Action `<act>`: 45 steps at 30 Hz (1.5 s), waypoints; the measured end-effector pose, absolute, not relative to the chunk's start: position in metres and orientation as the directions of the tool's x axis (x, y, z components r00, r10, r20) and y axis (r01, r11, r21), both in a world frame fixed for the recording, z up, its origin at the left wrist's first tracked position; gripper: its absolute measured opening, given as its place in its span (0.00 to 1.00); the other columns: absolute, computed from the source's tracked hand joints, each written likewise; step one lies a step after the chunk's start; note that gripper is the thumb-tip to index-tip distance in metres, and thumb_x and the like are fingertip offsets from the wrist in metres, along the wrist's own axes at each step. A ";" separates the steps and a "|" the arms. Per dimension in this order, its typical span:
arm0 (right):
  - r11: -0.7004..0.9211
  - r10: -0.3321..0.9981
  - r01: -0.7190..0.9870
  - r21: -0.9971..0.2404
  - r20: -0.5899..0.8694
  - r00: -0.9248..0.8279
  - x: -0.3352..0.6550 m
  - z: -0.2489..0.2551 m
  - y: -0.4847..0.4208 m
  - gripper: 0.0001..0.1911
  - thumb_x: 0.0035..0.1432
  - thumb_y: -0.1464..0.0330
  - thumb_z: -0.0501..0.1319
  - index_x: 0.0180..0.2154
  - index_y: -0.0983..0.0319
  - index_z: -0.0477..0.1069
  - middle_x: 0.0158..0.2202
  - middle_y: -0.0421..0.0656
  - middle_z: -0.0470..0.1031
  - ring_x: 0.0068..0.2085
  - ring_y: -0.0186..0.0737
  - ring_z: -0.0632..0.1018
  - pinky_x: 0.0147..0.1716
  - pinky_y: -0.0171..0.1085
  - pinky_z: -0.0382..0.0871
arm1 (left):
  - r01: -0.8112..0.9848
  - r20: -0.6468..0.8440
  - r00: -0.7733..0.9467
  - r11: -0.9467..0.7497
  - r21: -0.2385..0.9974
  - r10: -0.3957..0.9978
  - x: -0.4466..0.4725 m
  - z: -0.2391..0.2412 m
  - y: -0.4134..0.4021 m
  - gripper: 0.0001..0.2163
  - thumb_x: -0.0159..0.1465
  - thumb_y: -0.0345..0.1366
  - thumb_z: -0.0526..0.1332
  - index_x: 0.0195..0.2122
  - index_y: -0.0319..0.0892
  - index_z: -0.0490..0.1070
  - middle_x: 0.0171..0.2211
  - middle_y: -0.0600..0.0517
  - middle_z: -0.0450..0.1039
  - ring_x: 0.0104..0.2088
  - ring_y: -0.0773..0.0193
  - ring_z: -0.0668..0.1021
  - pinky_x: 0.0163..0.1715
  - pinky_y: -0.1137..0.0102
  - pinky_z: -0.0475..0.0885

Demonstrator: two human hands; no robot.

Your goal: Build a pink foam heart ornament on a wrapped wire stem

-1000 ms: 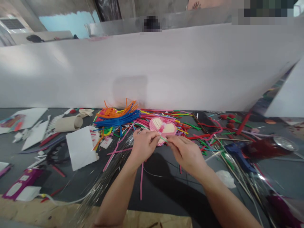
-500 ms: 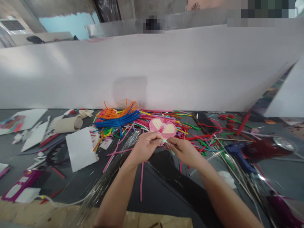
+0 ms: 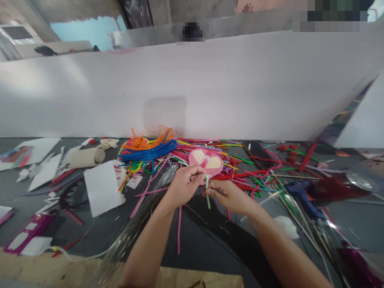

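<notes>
My left hand (image 3: 189, 182) pinches the upper end of a short pale-green pipe cleaner (image 3: 208, 200) between thumb and fingers. Just to the right, my right hand (image 3: 223, 193) is closed with its fingertips on the same strip, which hangs downward between the hands. A pink heart (image 3: 220, 160) with cream panels and a pink strip across its middle lies right behind my fingers. Under and around it spreads a heap of coloured pipe cleaners (image 3: 198, 145), with a blue bundle (image 3: 150, 152) and an orange bundle (image 3: 162, 139) on the left.
A bundle of thin wires (image 3: 132, 232) runs beside my left forearm. At the right lie a blue glue gun (image 3: 303, 196) and a red can (image 3: 333, 189). On the left are a white card (image 3: 102, 188), a cardboard tube (image 3: 87, 157) and a purple box (image 3: 33, 234). A white panel (image 3: 210, 88) stands behind.
My right hand has shifted slightly down. The pale-green pipe cleaner, mostly hidden between my fingers before, now shows hanging down. My left hand has stayed nearly in place.
</notes>
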State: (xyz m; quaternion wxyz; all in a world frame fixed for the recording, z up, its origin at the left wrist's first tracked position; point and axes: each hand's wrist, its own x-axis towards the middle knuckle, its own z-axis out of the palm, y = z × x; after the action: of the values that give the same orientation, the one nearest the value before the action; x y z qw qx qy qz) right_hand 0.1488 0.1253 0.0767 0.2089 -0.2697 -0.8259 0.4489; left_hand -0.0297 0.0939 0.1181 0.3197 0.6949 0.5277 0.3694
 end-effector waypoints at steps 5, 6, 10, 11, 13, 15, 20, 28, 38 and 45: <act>0.462 0.655 0.311 -0.830 0.084 -0.751 0.151 0.073 0.129 0.16 0.63 0.62 0.52 0.28 0.62 0.70 0.24 0.37 0.71 0.26 0.33 0.71 0.27 0.30 0.63 | 0.461 0.141 0.174 -0.207 0.863 0.975 -0.030 0.118 0.094 0.09 0.63 0.36 0.54 0.31 0.39 0.70 0.27 0.53 0.72 0.30 0.67 0.72 0.32 0.74 0.66; 0.472 0.669 0.329 -0.818 0.089 -0.738 0.152 0.073 0.130 0.14 0.62 0.64 0.53 0.29 0.62 0.71 0.25 0.38 0.72 0.27 0.34 0.72 0.28 0.31 0.64 | 0.444 0.135 0.155 -0.192 0.875 0.979 -0.030 0.118 0.094 0.08 0.63 0.36 0.54 0.32 0.39 0.70 0.28 0.53 0.73 0.31 0.66 0.73 0.33 0.73 0.67; 0.507 0.806 0.375 -0.776 0.272 -0.525 0.156 0.081 0.131 0.10 0.61 0.69 0.52 0.40 0.60 0.71 0.38 0.44 0.76 0.39 0.40 0.76 0.39 0.36 0.68 | 0.393 0.097 0.098 -0.128 0.910 0.990 -0.034 0.117 0.095 0.08 0.63 0.36 0.54 0.34 0.39 0.71 0.31 0.51 0.76 0.34 0.64 0.76 0.35 0.72 0.68; 0.511 0.827 0.382 -0.771 0.319 -0.462 0.157 0.084 0.130 0.10 0.62 0.69 0.51 0.41 0.60 0.70 0.39 0.46 0.76 0.40 0.41 0.76 0.40 0.37 0.68 | 0.395 0.090 0.084 -0.116 0.911 0.992 -0.035 0.117 0.095 0.08 0.63 0.36 0.54 0.33 0.39 0.71 0.31 0.51 0.76 0.34 0.64 0.76 0.35 0.72 0.69; 0.536 0.831 0.391 -0.748 0.388 -0.398 0.157 0.089 0.127 0.10 0.63 0.68 0.51 0.42 0.59 0.69 0.40 0.46 0.75 0.41 0.41 0.76 0.41 0.38 0.68 | 0.404 0.088 0.060 -0.105 0.909 0.994 -0.037 0.116 0.096 0.08 0.63 0.37 0.55 0.33 0.39 0.70 0.31 0.51 0.76 0.33 0.64 0.76 0.34 0.72 0.68; 0.590 0.800 0.402 -0.700 0.439 -0.409 0.156 0.092 0.124 0.10 0.63 0.67 0.51 0.44 0.59 0.69 0.42 0.47 0.75 0.44 0.42 0.75 0.44 0.40 0.68 | 0.405 0.086 0.054 -0.100 0.909 0.995 -0.038 0.114 0.097 0.08 0.63 0.37 0.55 0.33 0.40 0.70 0.30 0.52 0.76 0.32 0.64 0.76 0.34 0.72 0.68; 0.657 0.749 0.474 -0.586 0.440 -0.494 0.152 0.091 0.120 0.18 0.59 0.64 0.58 0.50 0.60 0.67 0.48 0.50 0.73 0.50 0.47 0.72 0.48 0.46 0.68 | 0.455 0.101 0.072 -0.123 0.882 0.992 -0.033 0.113 0.097 0.07 0.62 0.35 0.54 0.32 0.40 0.70 0.27 0.54 0.74 0.30 0.65 0.75 0.32 0.73 0.68; 0.620 0.762 0.455 -0.639 0.353 -0.543 0.151 0.089 0.118 0.12 0.60 0.72 0.54 0.45 0.60 0.71 0.41 0.47 0.77 0.40 0.41 0.78 0.38 0.36 0.72 | 0.490 0.162 0.134 -0.207 0.847 0.978 -0.029 0.113 0.094 0.08 0.62 0.38 0.57 0.34 0.40 0.73 0.30 0.53 0.75 0.32 0.65 0.75 0.34 0.74 0.67; 0.602 0.759 0.431 -0.672 0.314 -0.570 0.149 0.083 0.116 0.11 0.62 0.69 0.53 0.44 0.60 0.72 0.38 0.44 0.78 0.37 0.39 0.79 0.37 0.35 0.71 | 0.761 0.234 0.140 -0.256 0.596 0.962 -0.028 0.118 0.095 0.09 0.63 0.39 0.57 0.31 0.46 0.76 0.30 0.54 0.78 0.36 0.62 0.76 0.41 0.68 0.62; 0.740 0.672 0.477 -0.475 0.500 -0.545 0.148 0.090 0.113 0.10 0.61 0.69 0.55 0.42 0.60 0.73 0.50 0.49 0.72 0.51 0.46 0.71 0.49 0.44 0.68 | 0.856 0.278 0.005 -0.148 0.496 0.961 -0.028 0.119 0.093 0.10 0.65 0.39 0.55 0.32 0.46 0.74 0.33 0.55 0.78 0.37 0.62 0.76 0.46 0.63 0.56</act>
State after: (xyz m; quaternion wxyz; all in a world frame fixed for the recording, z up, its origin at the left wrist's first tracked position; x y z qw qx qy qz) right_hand 0.1479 0.1128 0.0904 0.3429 -0.3312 -0.8674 0.1427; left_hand -0.0282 0.0930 0.1187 0.0928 0.7028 0.6461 0.2827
